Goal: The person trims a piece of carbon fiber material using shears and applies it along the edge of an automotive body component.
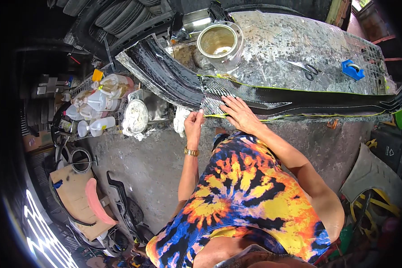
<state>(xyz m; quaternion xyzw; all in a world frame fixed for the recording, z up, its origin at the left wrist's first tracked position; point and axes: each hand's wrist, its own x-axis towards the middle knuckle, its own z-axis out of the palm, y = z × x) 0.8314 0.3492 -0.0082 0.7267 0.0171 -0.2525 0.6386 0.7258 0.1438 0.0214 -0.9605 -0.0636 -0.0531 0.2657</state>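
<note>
A long curved mould (165, 76) lies along the near side of the workbench, its left end bare and glossy black. Black woven carbon fibre cloth (321, 99) with yellow-green edging covers its length to the right. My right hand (242, 116) rests flat on the cloth near its left end, fingers stretched out. At the cloth's near left corner, my left hand (194, 127) has its fingertips pinched together on the edge. A crumpled white rag (181, 119) is just left of that hand.
On the bench stand a tin (217, 41), scissors (306, 69) and a blue tape dispenser (353, 70). Plastic jugs (102, 101) and a white-crusted bucket (135, 117) crowd the left side. A cardboard sheet (78, 201) lies on the floor at left, a grey panel (374, 172) at right.
</note>
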